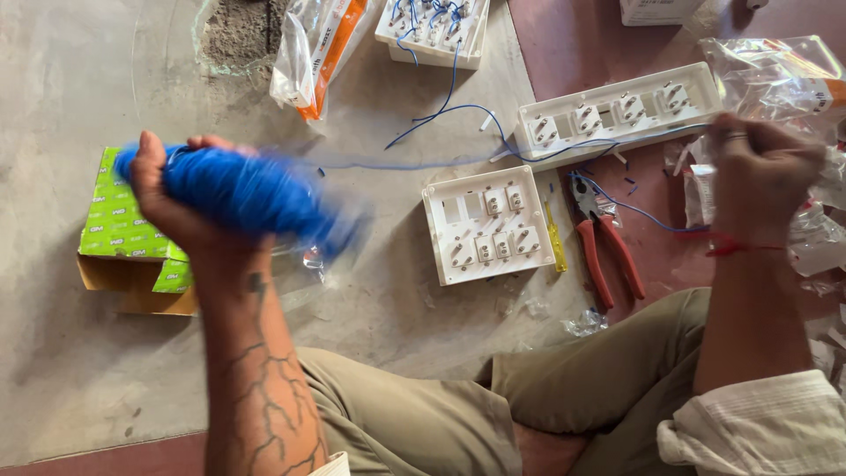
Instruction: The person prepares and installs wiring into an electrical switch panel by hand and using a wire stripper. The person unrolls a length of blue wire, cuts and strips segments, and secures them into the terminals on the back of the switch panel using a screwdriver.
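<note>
Hands on one blue wire coil (238,196) (left (172,198) gripping, right (760,172) pinching its strand), three switch plates (486,225).

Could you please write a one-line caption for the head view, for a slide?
Seated on the floor, a person's left hand grips a blue wire coil while the right hand pulls its strand above white switch plates.

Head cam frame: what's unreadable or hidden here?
- Blue wire coil: motion-blurred in the left hand, its right end smeared; winding not readable.
- Right hand: seen from the back, so its grip on the blue wire is hidden.
- Top switch plate: cut off by the top edge.
- Green box: partly covered by the left hand.
- Plastic bags: contents unclear through glare.
</note>
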